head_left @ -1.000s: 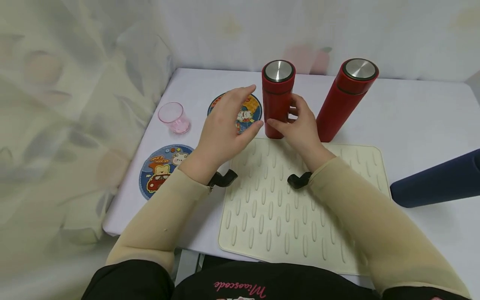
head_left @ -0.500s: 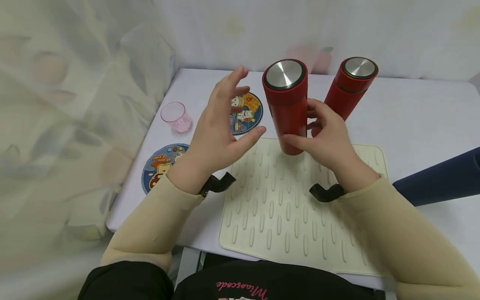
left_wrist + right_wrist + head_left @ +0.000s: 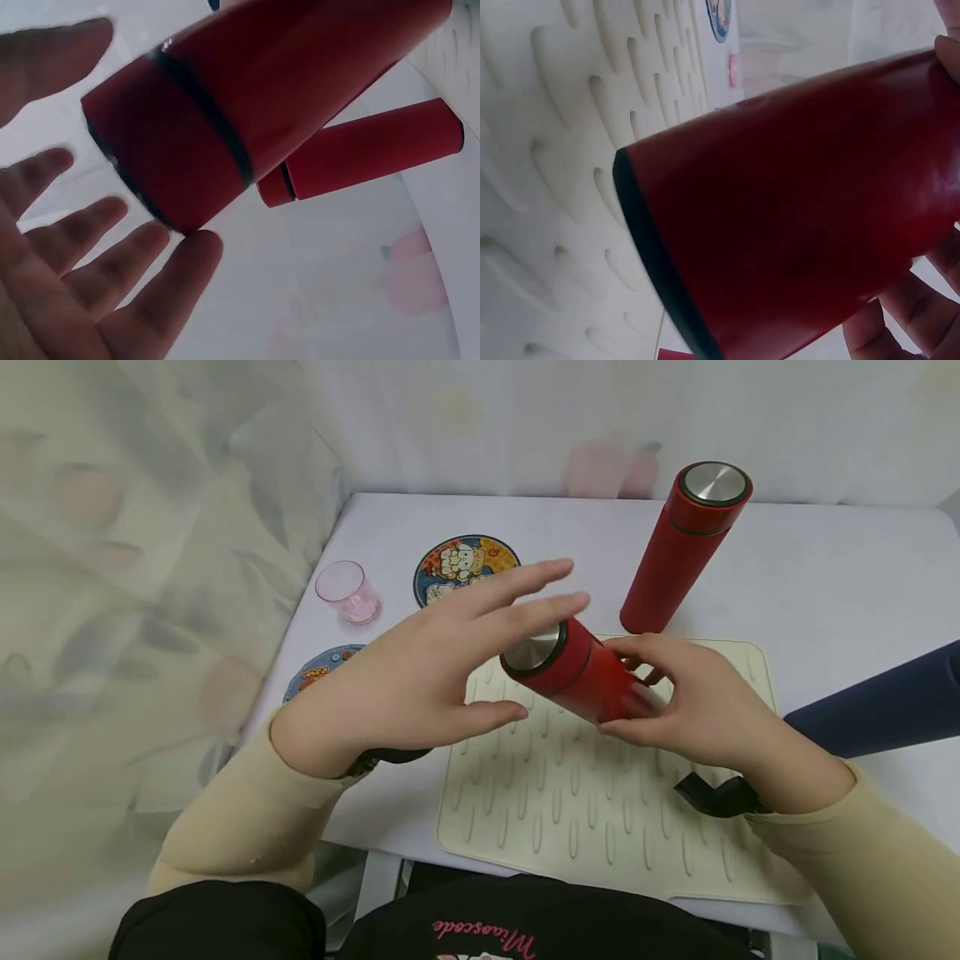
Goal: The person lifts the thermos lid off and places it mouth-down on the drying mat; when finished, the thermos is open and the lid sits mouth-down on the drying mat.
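My right hand [image 3: 701,706] grips a red thermos flask [image 3: 577,668] by its lower part. The flask is tilted above the cream ribbed mat [image 3: 555,827], its silver-topped lid pointing left. My left hand [image 3: 412,681] is spread around the lid end, fingers mostly straight, and hides part of the lid. In the left wrist view, one fingertip [image 3: 202,244] is at the rim of the lid [image 3: 161,150]; whether it touches is unclear. In the right wrist view, the flask's dark base [image 3: 656,247] shows above the mat. A second red thermos flask [image 3: 678,560] stands behind the mat.
A pink clear cup [image 3: 352,597] stands at the left of the white table [image 3: 832,577]. Two round cartoon coasters lie there: a rear coaster [image 3: 465,556] and a front coaster [image 3: 318,668], partly covered by my left arm. A navy cylinder [image 3: 885,697] is at the right.
My right hand has lifted the flask from behind the mat, brought it toward me and tipped its lid left. My left hand has moved nearer to me, beside the lid.
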{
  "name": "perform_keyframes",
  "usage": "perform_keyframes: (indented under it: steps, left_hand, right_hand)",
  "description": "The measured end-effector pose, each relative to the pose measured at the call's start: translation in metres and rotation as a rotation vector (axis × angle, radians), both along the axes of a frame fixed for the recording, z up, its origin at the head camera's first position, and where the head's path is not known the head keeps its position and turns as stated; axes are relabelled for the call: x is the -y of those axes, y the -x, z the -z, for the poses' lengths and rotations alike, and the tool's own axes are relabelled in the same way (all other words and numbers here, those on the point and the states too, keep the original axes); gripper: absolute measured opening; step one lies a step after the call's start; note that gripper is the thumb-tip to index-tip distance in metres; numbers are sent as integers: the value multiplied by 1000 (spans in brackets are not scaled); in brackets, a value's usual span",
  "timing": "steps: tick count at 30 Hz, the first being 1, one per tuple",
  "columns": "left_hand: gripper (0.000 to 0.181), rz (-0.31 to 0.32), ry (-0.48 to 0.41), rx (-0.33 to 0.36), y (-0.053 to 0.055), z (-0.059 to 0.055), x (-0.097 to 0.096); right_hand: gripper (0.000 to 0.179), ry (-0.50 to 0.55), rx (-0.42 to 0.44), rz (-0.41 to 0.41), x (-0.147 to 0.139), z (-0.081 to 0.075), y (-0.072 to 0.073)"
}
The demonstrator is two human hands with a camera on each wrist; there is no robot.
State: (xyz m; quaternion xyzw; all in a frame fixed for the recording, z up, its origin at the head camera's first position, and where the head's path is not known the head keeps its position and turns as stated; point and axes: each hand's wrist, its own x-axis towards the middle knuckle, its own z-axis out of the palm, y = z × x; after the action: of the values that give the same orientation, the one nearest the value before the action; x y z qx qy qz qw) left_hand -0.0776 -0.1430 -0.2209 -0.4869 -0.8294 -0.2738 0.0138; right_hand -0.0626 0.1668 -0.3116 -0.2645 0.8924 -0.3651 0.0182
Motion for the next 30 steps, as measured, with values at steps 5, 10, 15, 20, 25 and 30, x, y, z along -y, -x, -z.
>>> perform_keyframes:
  steps: [5,10,15,20,25,30]
  left_hand:
    - [65,51,120,1,2,-6,0]
    - [54,78,117,54,4,-6,2]
    - [58,65,99,128,4,-9,4]
    - [58,-86,103,66,0,-9,0]
    - [54,-263,172,-69,-5,-4,-8]
    - [68,-165,165,17,-1,-8,-3]
  right_hand:
    - [79,-36,-8,-30,0,1,-4]
    - [80,-29,10,-55,1,2,-8]
    - [80,-19,-5,-74,3,5,-14]
    - [78,19,-18,-113,4,7,-18]
    - [76,83,8,-162,7,11,-20]
    - [73,116,43,-183,9,13,-22]
